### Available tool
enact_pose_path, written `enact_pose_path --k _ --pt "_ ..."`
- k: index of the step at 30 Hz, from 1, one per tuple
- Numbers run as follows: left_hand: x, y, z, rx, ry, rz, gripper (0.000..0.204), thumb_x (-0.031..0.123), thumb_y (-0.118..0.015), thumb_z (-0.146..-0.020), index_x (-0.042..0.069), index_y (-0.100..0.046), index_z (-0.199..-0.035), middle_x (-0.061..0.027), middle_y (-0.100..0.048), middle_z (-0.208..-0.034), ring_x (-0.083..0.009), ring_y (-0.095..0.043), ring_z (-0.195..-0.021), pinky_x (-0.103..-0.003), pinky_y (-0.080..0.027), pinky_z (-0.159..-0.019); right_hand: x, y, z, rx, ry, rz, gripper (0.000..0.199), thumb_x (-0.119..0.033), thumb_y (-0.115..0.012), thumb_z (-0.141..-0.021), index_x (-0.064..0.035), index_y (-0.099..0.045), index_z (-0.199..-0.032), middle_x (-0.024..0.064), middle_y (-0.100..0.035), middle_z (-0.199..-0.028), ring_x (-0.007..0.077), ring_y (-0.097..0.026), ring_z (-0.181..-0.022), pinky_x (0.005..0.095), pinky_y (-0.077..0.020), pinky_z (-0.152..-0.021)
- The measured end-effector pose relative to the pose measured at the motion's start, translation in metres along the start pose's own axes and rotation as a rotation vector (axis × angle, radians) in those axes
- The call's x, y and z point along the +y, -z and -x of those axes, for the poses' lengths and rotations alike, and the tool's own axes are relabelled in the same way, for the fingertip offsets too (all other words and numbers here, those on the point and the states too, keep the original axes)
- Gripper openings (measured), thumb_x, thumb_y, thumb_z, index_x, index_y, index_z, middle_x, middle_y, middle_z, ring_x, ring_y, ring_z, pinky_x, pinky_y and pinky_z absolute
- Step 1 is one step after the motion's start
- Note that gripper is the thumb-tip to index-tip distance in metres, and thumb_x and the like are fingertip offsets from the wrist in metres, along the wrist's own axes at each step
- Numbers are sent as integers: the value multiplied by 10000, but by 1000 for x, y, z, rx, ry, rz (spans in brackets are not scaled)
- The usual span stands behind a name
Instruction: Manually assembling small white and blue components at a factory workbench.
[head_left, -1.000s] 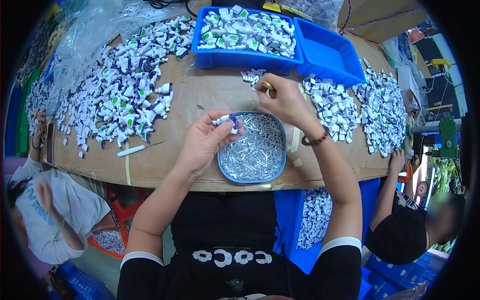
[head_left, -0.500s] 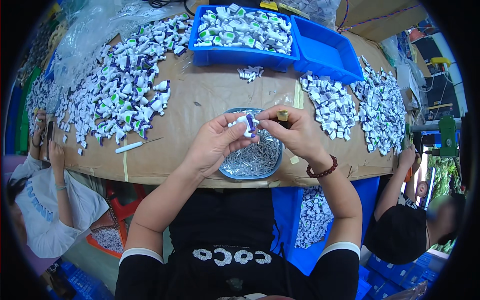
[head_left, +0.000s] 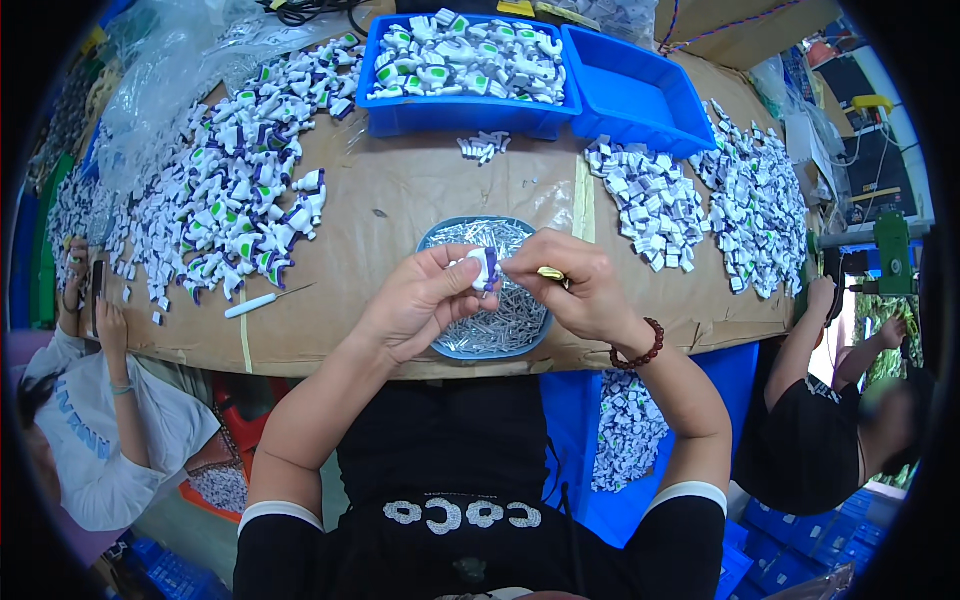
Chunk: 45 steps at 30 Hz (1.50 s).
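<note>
Gripping: left hand [head_left: 418, 298], fingers closed on one small, rounded white part [head_left: 481, 271] with purple edging; right hand [head_left: 585, 285], folded round a yellow piece [head_left: 551, 273], fingertips at the part's purple side; beneath, blue tub [head_left: 488, 354] of silvery pins [head_left: 512, 322].

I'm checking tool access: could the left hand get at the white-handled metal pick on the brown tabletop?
Probably yes: bare tabletop lies between the left hand and the pick, and nothing covers it. The hand holds a white and purple plastic piece, so may need freeing first.
</note>
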<state>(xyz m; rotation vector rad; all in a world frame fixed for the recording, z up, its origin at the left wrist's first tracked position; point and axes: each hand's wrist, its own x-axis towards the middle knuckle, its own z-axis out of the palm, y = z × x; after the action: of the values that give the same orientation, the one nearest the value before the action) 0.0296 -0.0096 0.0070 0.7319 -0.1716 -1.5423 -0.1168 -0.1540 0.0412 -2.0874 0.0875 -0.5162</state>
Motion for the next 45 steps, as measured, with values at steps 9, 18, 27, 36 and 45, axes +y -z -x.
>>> enact_pose_path --k 9,18,27,36,45 --pt "0 -8 0 18 -109 -251 204 121 -580 -882 5 -537 -1044 -79 -617 -901 -139 -635 -781 -203 -507 -661 -10 -3 8 9 -136 83 197 68 -604 -753 13 -634 -940 111 -615 -799 201 -602 -727 286 -466 -624" --pt "-4 -11 -2 65 -117 -235 185 102 -572 -883 22 -540 -1047 -70 -616 -885 -130 -631 -748 -197 -513 -640 -9 -4 9 24 -81 173 223 41 -623 -745 -10 -641 -961 112 -608 -742 208 -599 -671 290 -456 -580" --pt "-3 -5 -6 53 -62 -172 196 110 -574 -882 7 -539 -1046 -64 -610 -863 -119 -619 -729 -196 -504 -642 -12 -3 7 -46 -53 275 264 67 -601 -703 2 -608 -958 106 -544 -707 226 -549 -632 311 -416 -530" --pt "-3 -8 -10 43 -145 -296 233 76 -552 -887 20 -515 -1110 -76 -606 -901 -118 -618 -757 -197 -514 -657 -5 -9 11 52 29 333 322 70 -588 -663 -1 -592 -977 120 -552 -752 286 -557 -688 350 -442 -572" --pt "-10 -17 1 -52 -547 -897 252 -33 -659 -748 51 -644 -985 -35 -554 -898 -108 -575 -852 -229 -498 -719 -13 4 11 -21 -34 343 239 42 -587 -663 -11 -605 -896 130 -570 -747 300 -577 -683 377 -463 -592"
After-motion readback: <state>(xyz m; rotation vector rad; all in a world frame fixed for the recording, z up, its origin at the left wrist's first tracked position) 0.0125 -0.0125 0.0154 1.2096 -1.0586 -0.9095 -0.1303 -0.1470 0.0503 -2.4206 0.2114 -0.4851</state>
